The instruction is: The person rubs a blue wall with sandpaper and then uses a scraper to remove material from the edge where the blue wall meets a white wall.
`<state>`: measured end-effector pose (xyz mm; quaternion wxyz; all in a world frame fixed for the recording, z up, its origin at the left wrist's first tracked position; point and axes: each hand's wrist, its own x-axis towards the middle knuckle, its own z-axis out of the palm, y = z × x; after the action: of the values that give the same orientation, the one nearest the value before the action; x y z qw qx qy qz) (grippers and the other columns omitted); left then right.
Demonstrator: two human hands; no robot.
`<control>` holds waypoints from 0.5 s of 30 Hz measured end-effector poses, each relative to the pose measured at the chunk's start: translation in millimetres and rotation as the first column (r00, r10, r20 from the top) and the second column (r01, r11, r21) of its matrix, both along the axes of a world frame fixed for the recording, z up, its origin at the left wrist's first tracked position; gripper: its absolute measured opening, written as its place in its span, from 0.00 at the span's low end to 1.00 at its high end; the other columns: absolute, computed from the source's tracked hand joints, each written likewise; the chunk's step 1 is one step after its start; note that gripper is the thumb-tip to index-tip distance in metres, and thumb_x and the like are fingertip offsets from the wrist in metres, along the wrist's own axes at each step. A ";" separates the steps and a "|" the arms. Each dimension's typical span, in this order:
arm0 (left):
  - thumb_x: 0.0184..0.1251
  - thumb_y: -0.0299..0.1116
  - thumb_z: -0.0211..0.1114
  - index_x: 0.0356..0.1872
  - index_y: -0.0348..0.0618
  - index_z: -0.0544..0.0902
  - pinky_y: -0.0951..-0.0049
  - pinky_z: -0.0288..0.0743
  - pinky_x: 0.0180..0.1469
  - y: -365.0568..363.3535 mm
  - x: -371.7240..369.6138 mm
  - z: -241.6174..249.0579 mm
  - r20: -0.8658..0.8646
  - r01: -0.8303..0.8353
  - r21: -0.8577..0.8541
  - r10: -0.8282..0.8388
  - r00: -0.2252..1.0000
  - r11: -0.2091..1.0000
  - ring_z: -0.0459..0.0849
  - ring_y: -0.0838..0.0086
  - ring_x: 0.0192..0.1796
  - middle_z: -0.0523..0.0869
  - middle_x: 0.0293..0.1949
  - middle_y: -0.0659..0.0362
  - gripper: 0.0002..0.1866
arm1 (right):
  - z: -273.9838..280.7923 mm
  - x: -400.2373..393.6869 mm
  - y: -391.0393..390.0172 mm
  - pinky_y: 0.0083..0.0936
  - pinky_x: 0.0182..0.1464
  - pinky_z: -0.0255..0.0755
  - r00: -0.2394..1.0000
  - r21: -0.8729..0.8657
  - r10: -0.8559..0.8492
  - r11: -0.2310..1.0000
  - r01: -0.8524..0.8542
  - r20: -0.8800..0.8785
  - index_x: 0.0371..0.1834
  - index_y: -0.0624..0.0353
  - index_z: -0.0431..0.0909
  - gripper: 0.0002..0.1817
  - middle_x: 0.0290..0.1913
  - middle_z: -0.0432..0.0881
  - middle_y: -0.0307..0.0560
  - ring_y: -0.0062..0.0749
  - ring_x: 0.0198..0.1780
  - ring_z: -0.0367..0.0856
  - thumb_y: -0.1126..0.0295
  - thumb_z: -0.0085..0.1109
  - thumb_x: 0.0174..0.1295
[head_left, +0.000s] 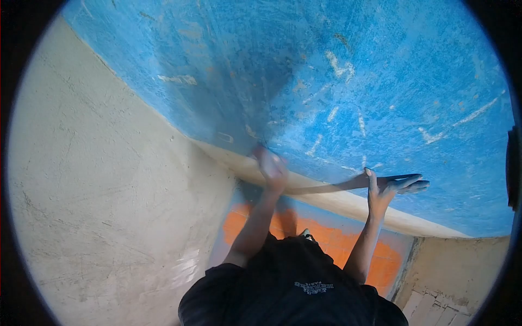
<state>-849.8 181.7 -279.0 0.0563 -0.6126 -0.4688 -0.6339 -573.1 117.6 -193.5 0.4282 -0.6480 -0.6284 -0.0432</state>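
My left hand (273,167) is raised beside the lower edge of the blue painted wall (348,114), smeared by motion. Its fingers are too blurred to show whether they hold anything. Farther right, my right hand (397,187) lies against the same wall, thumb up and fingers stretched to the right; it is open and a bluish tint covers the fingers. White scuffs and pale patches mark the paint above both hands. Shadows from my head and arms fall across the blue surface.
A bare grey-beige wall (103,179) meets the blue one at the left corner. Below is an orange floor area (326,239) with a blue-grey border. Another beige wall (457,271) with chipped pale panels stands at lower right. A dark object (512,168) cuts the right edge.
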 end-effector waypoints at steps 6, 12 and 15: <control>0.71 0.35 0.44 0.45 0.24 0.69 0.52 0.60 0.59 1.6 10.6 -4.8 -0.102 -0.234 -0.016 0.231 0.968 0.972 0.72 0.54 0.41 0.74 0.32 0.53 0.18 | -0.6 -1.1 0.9 0.57 0.67 0.25 1.000 0.004 0.002 1.000 -0.002 -0.002 0.72 0.56 0.31 0.53 0.72 0.22 0.63 0.57 0.72 0.20 0.40 0.50 0.56; 0.70 0.40 0.42 0.27 0.37 0.72 0.50 0.59 0.54 20.6 -12.2 89.9 -0.026 -0.260 0.102 0.263 0.964 0.960 0.71 0.53 0.37 0.75 0.29 0.53 0.18 | 1.0 -1.4 1.6 0.57 0.67 0.26 1.000 0.005 0.009 1.000 -0.009 -0.008 0.72 0.56 0.31 0.52 0.72 0.22 0.63 0.57 0.72 0.20 0.40 0.49 0.56; 0.68 0.36 0.46 0.33 0.33 0.75 0.53 0.65 0.48 0.6 17.1 -5.9 0.013 -0.068 -0.016 0.068 0.998 0.998 0.73 0.51 0.34 0.75 0.33 0.49 0.16 | 1.4 -0.5 0.7 0.57 0.67 0.26 1.000 0.006 0.002 1.000 -0.002 -0.005 0.72 0.56 0.31 0.52 0.72 0.23 0.62 0.57 0.72 0.20 0.40 0.49 0.56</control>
<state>-832.7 182.3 -284.9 0.0697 -0.5922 -0.4948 -0.6321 -573.6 118.2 -192.1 0.4316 -0.6463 -0.6278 -0.0430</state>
